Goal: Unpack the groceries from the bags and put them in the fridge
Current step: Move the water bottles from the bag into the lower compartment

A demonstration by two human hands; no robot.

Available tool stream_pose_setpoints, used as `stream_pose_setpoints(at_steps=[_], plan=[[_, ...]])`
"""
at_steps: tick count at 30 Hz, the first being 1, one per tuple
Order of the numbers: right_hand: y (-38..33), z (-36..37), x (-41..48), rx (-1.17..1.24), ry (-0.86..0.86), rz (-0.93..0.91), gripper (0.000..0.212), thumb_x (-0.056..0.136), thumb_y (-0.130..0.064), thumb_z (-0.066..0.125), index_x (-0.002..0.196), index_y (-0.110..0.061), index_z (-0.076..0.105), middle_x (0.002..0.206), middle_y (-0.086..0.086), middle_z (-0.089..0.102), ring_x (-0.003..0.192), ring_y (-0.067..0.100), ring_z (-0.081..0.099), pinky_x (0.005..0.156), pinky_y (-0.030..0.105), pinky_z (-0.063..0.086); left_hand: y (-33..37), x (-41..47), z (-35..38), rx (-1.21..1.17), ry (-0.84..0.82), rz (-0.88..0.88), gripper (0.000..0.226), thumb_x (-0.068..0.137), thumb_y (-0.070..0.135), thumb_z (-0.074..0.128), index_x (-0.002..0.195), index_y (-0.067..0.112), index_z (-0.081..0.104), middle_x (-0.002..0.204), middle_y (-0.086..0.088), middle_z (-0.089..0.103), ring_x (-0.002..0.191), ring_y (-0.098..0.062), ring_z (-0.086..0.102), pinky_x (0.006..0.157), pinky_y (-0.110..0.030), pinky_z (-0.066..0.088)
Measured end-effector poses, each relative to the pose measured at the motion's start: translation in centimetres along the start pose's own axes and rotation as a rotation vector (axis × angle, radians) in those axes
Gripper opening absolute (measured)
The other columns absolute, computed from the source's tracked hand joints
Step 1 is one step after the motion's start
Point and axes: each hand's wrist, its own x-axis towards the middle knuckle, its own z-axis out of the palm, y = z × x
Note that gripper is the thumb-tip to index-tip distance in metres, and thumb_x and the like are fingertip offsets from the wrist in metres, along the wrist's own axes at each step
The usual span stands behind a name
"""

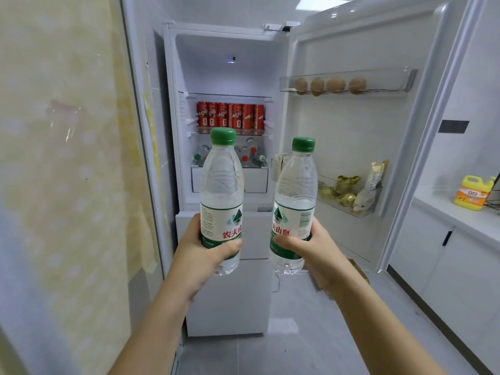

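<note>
Left hand (205, 247) grips the left bottle (221, 190) and right hand (308, 247) the right bottle (296, 196), both upright before the open fridge (186, 63) at 12 o'clock, where squeezing them onto the crowded bottle shelf (254, 167) could topple bottles already standing there.

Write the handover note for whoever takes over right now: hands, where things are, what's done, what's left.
Hands: the left hand grips a water bottle upright. The right hand grips a second bottle. Both are held in front of the open fridge, not yet inside.
Already in: red cans on a shelf, more bottles on the shelf below, eggs in the upper door rack, gold-wrapped items and a packet in the lower one.
Left: shelve these two bottles. The bags are out of view, so check them.
</note>
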Motion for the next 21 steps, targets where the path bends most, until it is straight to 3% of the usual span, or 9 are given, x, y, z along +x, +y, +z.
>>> stream_pose_setpoints(at_steps=[8, 15, 21], plan=[[1.1, -0.2, 4.6, -0.015, -0.023, 0.005, 0.039, 0.078, -0.003, 0.075, 0.108, -0.022, 0.059, 0.098, 0.002, 0.071, 0.092, 0.017, 0.068, 0.074, 0.025, 0.057, -1.4, 4.6, 0.2, 0.043, 0.014, -0.002, 0.059, 0.05, 0.034, 0.081, 0.105, 0.031, 0.061, 0.097, 0.008, 0.073, 0.089, -0.012, 0.07, 0.079, -0.033, 0.054], [3.2, 0.6, 12.0, -0.032, -0.002, 0.028, 0.042, 0.079, -0.006, 0.075, 0.114, -0.019, 0.057, 0.103, 0.005, 0.07, 0.097, 0.021, 0.067, 0.074, 0.03, 0.056, -4.3, 11.9, -0.3, 0.025, 0.021, -0.008, 0.047, 0.068, 0.011, 0.085, 0.102, 0.031, 0.06, 0.092, 0.013, 0.073, 0.083, -0.005, 0.069, 0.073, -0.024, 0.05], [4.9, 2.3, 21.2, -0.042, 0.029, 0.041, 0.046, 0.071, -0.014, 0.08, 0.112, -0.019, 0.06, 0.1, 0.002, 0.072, 0.095, 0.019, 0.069, 0.073, 0.03, 0.055, -6.7, 21.7, -1.4, -0.007, 0.005, -0.036, 0.052, 0.054, 0.026, 0.078, 0.102, 0.03, 0.059, 0.091, 0.011, 0.073, 0.08, -0.007, 0.069, 0.067, -0.023, 0.05]])
